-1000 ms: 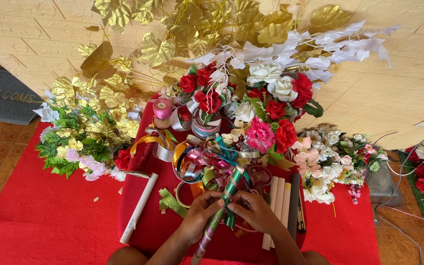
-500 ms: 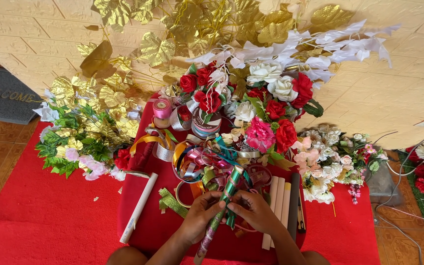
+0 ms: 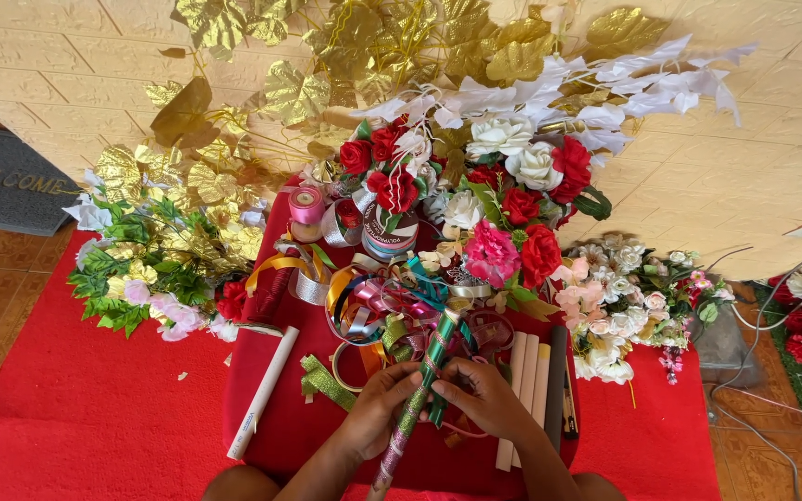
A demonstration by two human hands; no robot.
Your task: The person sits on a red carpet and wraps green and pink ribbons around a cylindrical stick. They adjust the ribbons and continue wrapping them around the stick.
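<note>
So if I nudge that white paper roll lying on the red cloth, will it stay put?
Probably not: the white paper roll is a long round tube lying flat, so it would likely roll sideways on the red cloth. It looks light. It seems fairly stiff, though squeezing might crease it.

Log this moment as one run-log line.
left hand: grips ribbon-wrapped stick | right hand: pinches same stick | surface: red cloth | nearby: ribbon spools, artificial flowers
</note>
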